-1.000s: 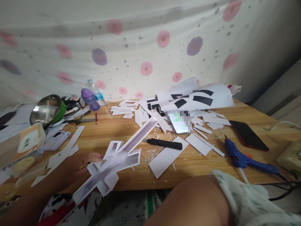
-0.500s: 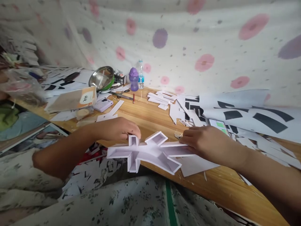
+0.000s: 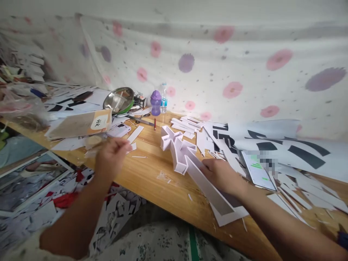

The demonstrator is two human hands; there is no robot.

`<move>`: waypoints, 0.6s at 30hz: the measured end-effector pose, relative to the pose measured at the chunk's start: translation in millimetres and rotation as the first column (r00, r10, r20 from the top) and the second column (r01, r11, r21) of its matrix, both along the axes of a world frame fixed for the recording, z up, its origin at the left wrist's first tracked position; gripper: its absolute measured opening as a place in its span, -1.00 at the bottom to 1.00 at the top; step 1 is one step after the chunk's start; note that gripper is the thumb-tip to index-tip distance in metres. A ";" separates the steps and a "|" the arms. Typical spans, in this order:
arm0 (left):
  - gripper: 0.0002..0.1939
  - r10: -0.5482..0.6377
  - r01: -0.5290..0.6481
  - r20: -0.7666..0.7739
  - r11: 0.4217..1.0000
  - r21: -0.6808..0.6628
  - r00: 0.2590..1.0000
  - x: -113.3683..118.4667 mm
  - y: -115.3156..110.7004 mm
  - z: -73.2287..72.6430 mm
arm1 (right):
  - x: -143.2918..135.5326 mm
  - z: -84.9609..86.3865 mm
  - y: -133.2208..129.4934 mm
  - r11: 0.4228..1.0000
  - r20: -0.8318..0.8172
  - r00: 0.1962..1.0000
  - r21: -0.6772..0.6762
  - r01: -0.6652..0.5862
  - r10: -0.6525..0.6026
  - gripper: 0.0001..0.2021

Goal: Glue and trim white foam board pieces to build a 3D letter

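My right hand point(image 3: 221, 174) grips the long arm of a white foam board shape point(image 3: 178, 148), a branching open-topped form with thin upright walls. The shape is turned so its branched end points away to the far left, above the wooden table. My left hand point(image 3: 111, 157) is apart from it, thumb and fingers pinched together over the table's left part. A small white piece point(image 3: 133, 146) shows by the left fingertips; whether they hold it I cannot tell. Under the shape's near end lies a flat white sheet point(image 3: 228, 219).
White strips point(image 3: 186, 125) lie at the back, with black-printed paper point(image 3: 293, 145) at right. A phone point(image 3: 257, 170) rests near my right forearm. Scissors point(image 3: 141, 117), a steel bowl point(image 3: 119, 101), a purple bottle point(image 3: 156, 103) and a water bottle point(image 3: 163, 99) stand behind. Scraps point(image 3: 116, 210) fill the space below the edge.
My left hand has let go of the shape and moved left and nearer to me. The shape has swung round in my right hand, its branched end now farther away. The view has tilted up.
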State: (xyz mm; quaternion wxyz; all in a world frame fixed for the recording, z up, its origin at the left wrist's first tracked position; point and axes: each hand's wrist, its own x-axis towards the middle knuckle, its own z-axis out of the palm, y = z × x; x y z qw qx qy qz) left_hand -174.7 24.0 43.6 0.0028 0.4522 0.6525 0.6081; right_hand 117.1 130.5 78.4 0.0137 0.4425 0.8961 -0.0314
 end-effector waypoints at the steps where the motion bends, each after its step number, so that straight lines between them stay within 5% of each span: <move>1: -0.93 -0.071 0.070 -0.014 0.994 -0.079 0.997 12.9 -2.3 -10.6 | -8.5 -3.7 0.5 1.000 0.003 1.000 0.014 0.022 -0.022 -0.68; 3: -0.91 -0.233 0.222 -0.074 0.966 -0.131 0.970 38.6 -5.4 -29.4 | -24.0 -12.0 1.3 0.997 0.004 0.998 0.049 0.061 -0.061 -0.69; 7: -0.84 -0.343 0.317 -0.241 0.938 -0.139 0.908 76.3 -6.3 -51.4 | -44.6 -27.9 1.0 0.993 -0.009 0.997 0.079 0.083 -0.083 -0.73; 18: -0.32 -0.601 0.514 -0.320 0.797 -0.318 0.733 111.4 1.7 -56.0 | -63.4 -36.2 2.9 0.991 -0.090 0.988 -0.042 0.125 -0.129 -0.75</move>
